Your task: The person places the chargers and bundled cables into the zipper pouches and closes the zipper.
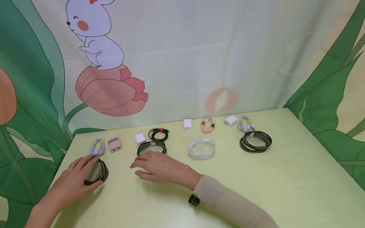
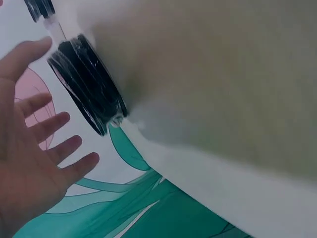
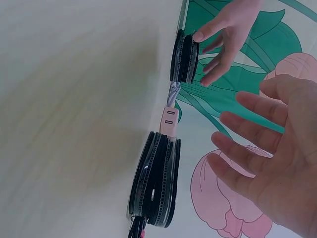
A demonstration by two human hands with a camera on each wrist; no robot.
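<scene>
My left hand [image 1: 69, 183] is spread beside and over a black coiled band [image 1: 103, 173] at the table's left. In the left wrist view its fingers [image 2: 52, 124] are apart and nearly straight, next to the coil [image 2: 89, 87]. Seen from the right wrist, the left thumb overlaps the top of that coil [image 3: 184, 57]. My right hand [image 1: 159, 167] hovers with loosely bent fingers before a second black coiled band [image 1: 152, 145], covering its near side. The right wrist view has this ribbed coil [image 3: 154, 181] to the left of the fingers, with nothing in the palm.
A lilac cable [image 1: 97, 147] and pink charger [image 1: 114, 144] lie at the left. Farther right are a white charger [image 1: 140, 138], black cable [image 1: 158, 134], white charger [image 1: 187, 123], pink cable [image 1: 208, 124], clear coil [image 1: 201, 148], white charger [image 1: 231, 120], lilac cable [image 1: 245, 123] and black coil [image 1: 255, 141].
</scene>
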